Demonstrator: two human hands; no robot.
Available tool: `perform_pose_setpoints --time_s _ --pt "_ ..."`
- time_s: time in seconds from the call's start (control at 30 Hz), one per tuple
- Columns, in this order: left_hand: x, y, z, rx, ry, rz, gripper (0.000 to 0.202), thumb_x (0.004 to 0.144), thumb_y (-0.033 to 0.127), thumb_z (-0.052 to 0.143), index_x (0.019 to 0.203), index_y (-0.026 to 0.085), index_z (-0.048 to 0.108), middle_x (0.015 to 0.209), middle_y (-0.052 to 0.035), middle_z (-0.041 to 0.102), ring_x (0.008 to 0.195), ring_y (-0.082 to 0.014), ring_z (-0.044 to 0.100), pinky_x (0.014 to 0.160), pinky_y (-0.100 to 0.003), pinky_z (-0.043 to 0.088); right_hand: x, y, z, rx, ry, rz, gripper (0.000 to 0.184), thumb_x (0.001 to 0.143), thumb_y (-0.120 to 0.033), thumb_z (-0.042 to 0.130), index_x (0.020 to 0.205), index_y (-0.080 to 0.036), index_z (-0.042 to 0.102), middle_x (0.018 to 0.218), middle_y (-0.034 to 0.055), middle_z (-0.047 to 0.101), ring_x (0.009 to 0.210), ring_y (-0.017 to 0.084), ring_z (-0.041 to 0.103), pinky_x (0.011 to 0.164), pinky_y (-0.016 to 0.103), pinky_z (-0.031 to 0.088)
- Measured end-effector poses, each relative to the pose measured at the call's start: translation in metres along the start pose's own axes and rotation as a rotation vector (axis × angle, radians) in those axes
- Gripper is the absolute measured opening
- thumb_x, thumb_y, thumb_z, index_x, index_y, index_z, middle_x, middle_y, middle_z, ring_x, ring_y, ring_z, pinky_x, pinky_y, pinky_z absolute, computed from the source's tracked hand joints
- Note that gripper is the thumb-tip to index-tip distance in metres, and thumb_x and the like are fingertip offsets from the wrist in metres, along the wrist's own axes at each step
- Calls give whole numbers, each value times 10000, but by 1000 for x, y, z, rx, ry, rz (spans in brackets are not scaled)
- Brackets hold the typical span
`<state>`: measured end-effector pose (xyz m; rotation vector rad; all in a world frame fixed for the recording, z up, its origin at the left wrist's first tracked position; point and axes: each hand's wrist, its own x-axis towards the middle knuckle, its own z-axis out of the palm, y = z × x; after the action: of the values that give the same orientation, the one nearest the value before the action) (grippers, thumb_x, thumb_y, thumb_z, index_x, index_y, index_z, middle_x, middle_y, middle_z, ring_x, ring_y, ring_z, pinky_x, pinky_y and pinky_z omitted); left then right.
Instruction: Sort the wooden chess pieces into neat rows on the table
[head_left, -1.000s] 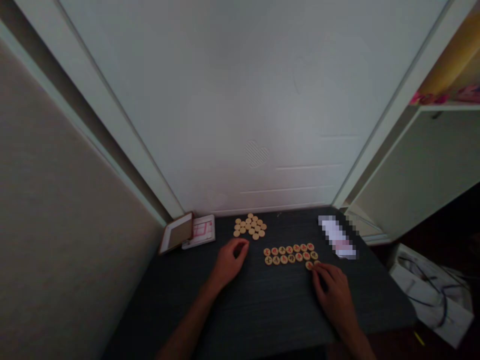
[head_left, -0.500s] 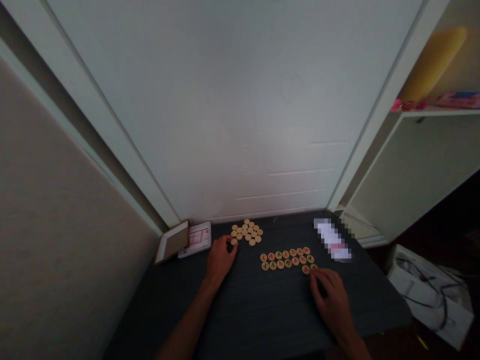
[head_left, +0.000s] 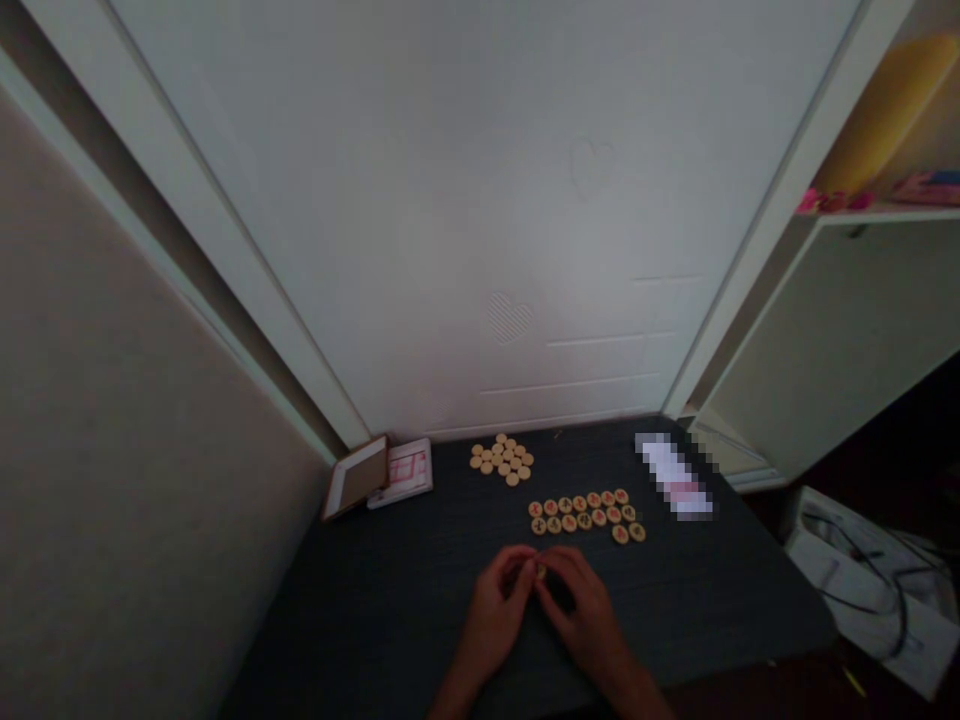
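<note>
My left hand (head_left: 501, 605) and my right hand (head_left: 581, 605) meet near the front of the dark table, fingertips together. Between them is one round wooden xiangqi piece (head_left: 541, 572), partly covered by the fingers. Just beyond my hands lie rows of xiangqi pieces (head_left: 569, 522), face up with red and dark characters. Two more face-up pieces (head_left: 628, 533) sit side by side below the right end of these rows. Farther back, a loose cluster of plain-topped pieces (head_left: 504, 458) lies with no characters showing.
A brown-edged box lid or tray (head_left: 356, 478) leans over a white tray with red lines (head_left: 409, 470) at the back left. Right of the rows lies a blurred-out white item (head_left: 675, 478). A white box with cables (head_left: 870, 590) stands beyond the dark table's (head_left: 420, 600) right edge.
My left hand has come from the plain cluster with a piece toward the front middle. My right hand has left the lower-right pair and moved left to meet it.
</note>
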<state>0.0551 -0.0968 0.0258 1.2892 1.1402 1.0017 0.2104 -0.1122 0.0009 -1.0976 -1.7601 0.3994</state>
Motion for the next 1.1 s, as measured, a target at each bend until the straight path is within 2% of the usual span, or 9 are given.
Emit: perform_pose_setpoints --time_s 0.3,0.47,0.63,0.8,0.9,1.03,1.1 --pt "0 -6 0 -4 5 17 295 904 465 637 1050 215 692 1090 -73 761 1003 -248 717 897 -328 559 -6 7 3 -35 -11 52 253 963 -245 584 1209 -276 636 1083 69 697 1003 227 684 885 374 604" --pt "-2 -10 2 31 25 27 254 921 432 629 1046 213 659 1045 -72 766 948 -242 726 841 -322 568 -7 4 -1 -53 -33 19 280 958 -216 574 1229 -272 619 1102 80 692 1012 230 680 883 386 603" --pt "-3 -11 4 59 3 33 201 947 407 602 999 220 654 1032 -59 766 917 -224 728 827 -300 562 -9 5 -7 -72 -75 7 261 947 -216 596 1201 -272 622 1097 71 710 1016 236 680 883 398 595" --pt "-5 -6 4 51 -34 37 214 944 395 609 1056 221 663 1063 -58 760 976 -222 718 869 -295 556 -12 13 -6 -81 -57 21 260 947 -237 602 1205 -272 618 1097 62 721 1012 230 688 885 384 591" --pt "-6 -4 4 62 -22 49 228 924 394 637 1061 213 661 1009 -54 766 939 -218 724 858 -299 558 -14 15 -5 -87 -64 12 253 952 -243 596 1202 -270 615 1088 62 726 998 227 693 874 379 591" --pt "-5 -6 6 75 0 51 217 899 401 666 985 201 663 866 -40 765 830 -213 729 771 -286 563 -17 14 -5 -111 -74 -11 253 956 -237 591 1206 -272 606 1092 66 725 999 233 691 888 397 583" --pt "-4 -7 6 65 -3 51 207 906 401 656 961 201 666 861 -39 765 830 -214 730 772 -286 561 -18 13 -5 -120 -76 -18 258 957 -235 588 1212 -274 604 1095 69 724 1001 237 690 892 404 580"
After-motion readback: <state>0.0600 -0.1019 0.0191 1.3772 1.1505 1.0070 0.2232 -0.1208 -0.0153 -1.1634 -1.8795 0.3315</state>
